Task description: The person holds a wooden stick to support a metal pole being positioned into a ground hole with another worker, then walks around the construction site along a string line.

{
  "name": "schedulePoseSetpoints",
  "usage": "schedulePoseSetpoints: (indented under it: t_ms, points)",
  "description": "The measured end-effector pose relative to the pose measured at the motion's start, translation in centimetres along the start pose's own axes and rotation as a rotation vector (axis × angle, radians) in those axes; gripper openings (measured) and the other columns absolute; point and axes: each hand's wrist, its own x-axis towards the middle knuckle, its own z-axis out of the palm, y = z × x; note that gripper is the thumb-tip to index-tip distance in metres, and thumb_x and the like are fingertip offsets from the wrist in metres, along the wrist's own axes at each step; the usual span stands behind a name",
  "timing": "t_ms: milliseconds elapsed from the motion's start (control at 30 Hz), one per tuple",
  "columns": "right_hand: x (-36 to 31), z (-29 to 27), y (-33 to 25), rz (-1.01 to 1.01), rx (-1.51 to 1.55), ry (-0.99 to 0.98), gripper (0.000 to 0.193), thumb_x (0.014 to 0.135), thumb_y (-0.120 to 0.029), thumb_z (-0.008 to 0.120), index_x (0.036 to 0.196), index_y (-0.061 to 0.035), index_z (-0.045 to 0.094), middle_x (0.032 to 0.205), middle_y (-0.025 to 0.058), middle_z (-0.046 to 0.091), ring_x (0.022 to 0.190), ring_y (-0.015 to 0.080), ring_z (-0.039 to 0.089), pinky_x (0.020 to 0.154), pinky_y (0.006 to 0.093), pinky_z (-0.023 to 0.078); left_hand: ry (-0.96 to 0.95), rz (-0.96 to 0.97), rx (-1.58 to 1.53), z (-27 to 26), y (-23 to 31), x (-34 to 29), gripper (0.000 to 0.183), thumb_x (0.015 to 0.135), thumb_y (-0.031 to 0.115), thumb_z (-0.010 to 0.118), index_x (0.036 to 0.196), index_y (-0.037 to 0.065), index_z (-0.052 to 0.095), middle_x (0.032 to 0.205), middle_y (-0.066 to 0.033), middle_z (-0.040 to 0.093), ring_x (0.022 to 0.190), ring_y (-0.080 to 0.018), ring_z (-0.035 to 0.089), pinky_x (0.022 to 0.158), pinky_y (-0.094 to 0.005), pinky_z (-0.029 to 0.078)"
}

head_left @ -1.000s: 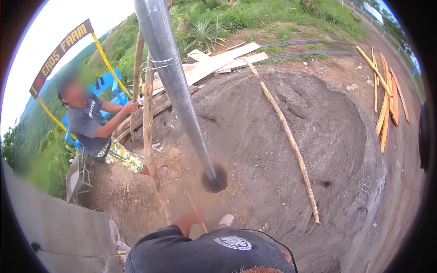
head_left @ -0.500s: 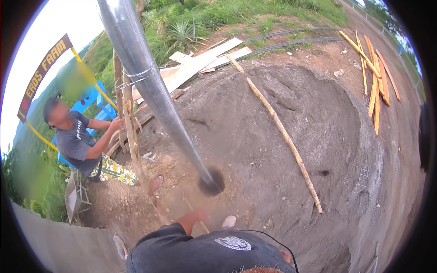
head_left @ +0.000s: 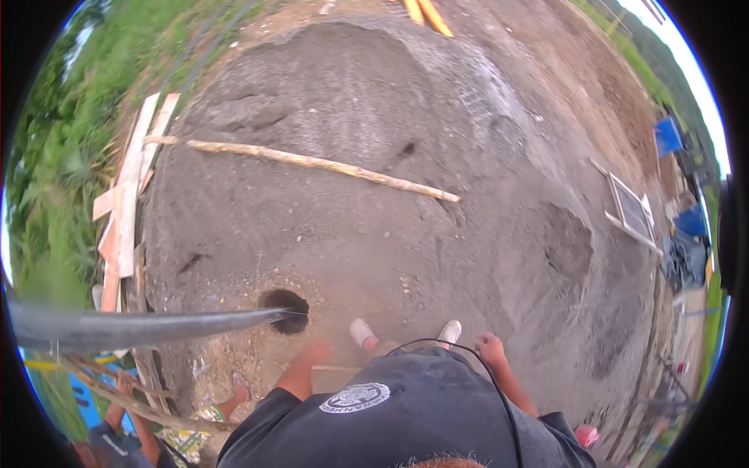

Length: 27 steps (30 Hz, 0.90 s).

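Observation:
My left hand (head_left: 317, 351) is low in front of me, smeared by motion, so its fingers cannot be made out. Beside it a thin wooden stick (head_left: 339, 368) runs across behind my forearm; whether the hand touches it is unclear. A round dark hole (head_left: 285, 312) lies in the dirt just beyond that hand. The long grey metal pole (head_left: 156, 329) slants in from the left, its lower end at the hole. On my right, the right hand (head_left: 490, 348) hangs beside my body with curled fingers, and nothing shows in it.
A co-worker (head_left: 125, 441) at lower left grips wooden poles (head_left: 148, 405). A peeled pole (head_left: 312, 161) lies across the sand heap (head_left: 328, 86). Pale boards (head_left: 129, 218) lie at left, yellow timbers (head_left: 429, 15) at the far edge, and a framed screen (head_left: 628, 207) at right.
My view has swung to the right, so the metal pole and co-worker now appear farther left. My right hand has come into view. The pole's end still meets the hole.

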Motion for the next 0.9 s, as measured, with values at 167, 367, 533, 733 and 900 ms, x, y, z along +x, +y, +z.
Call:
schedulePoseSetpoints:
  t_ms: [167,367,533,733,900]
  points:
    - [-4.3,-3.0,7.6,0.255,0.203,0.169,0.031,0.07,-0.01,0.057,0.098,0.001,0.06,0.076,0.0119,0.064,0.067,0.017,0.061,0.064,0.0289,0.049,-0.19,0.046,0.198,-1.7,5.9,5.2,0.044,0.082,0.042,0.046,0.098,0.006,0.063,0.103,-0.0173,0.06,0.099,-0.0349,0.055,0.087,-0.0416,0.043]
    - [-8.8,-4.8,20.9,0.517,0.285,0.33,0.029,0.072,-0.011,0.058,0.099,-0.0012,0.06,0.079,0.0105,0.064,0.07,0.0156,0.061,0.065,0.0287,0.048,-0.269,0.245,0.484,-2.4,15.2,9.4,0.041,0.083,0.04,0.046,0.095,0.004,0.062,0.104,-0.0181,0.059,0.099,-0.035,0.054,0.086,-0.0422,0.041]
    - [-13.0,-6.1,30.2,0.632,0.453,0.387,0.027,0.072,-0.012,0.059,0.097,-0.0022,0.062,0.085,0.0122,0.064,0.077,0.0197,0.061,0.069,0.0304,0.048,-0.307,0.072,0.437,-1.2,26.3,11.7,0.039,0.084,0.037,0.046,0.095,0.004,0.062,0.103,-0.0188,0.058,0.099,-0.0358,0.053,0.086,-0.0426,0.04]
    - [-17.5,-14.1,35.6,0.768,0.675,0.523,0.027,0.074,-0.009,0.058,0.099,-0.0015,0.061,0.087,0.0104,0.064,0.076,0.0185,0.061,0.068,0.0291,0.048,-0.385,0.245,0.471,1.6,41.7,18.6,0.038,0.083,0.035,0.049,0.097,0.001,0.061,0.101,-0.0203,0.059,0.099,-0.0362,0.054,0.085,-0.0424,0.041]
    - [-21.0,-16.8,38.0,0.793,0.927,0.826,0.028,0.075,-0.007,0.057,0.103,-0.001,0.058,0.085,0.0073,0.062,0.069,0.0143,0.059,0.061,0.0259,0.047,-0.237,0.596,0.401,2.3,55.3,20.9,0.037,0.08,0.027,0.059,0.103,-0.002,0.058,0.093,-0.0165,0.064,0.087,-0.0258,0.062,0.078,-0.0325,0.046]
